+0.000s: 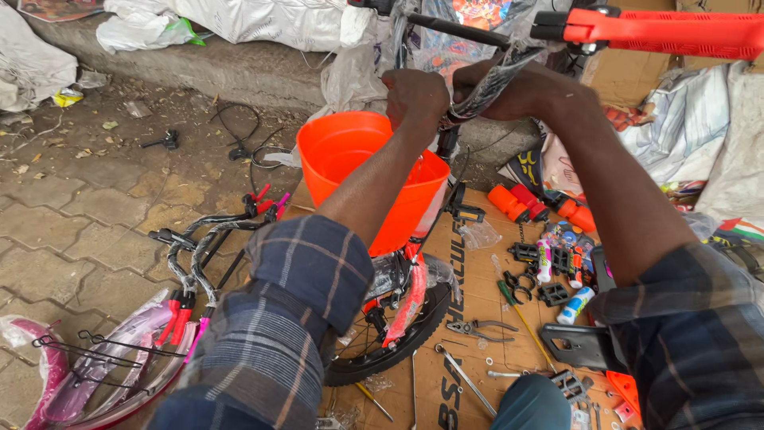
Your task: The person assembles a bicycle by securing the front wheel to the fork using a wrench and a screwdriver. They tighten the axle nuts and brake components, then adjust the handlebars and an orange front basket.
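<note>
A person crouches over a small, partly built bicycle on a sheet of cardboard [477, 318] laid on the paved ground. The left hand [414, 95] is closed around the wrapped frame tube [485, 87] at the far centre; the right hand [517, 91] grips the same tube just beside it. Plastic wrapping covers the frame. The front wheel [390, 350] and orange basket [358, 175] are on, and so is the red handlebar grip [660, 32] at the far right. Pedals [549, 293], pliers [477, 328] and a spanner [465, 381] lie loose on the cardboard, so fitting seems unfinished. Spare handlebars [199, 247] lie left.
</note>
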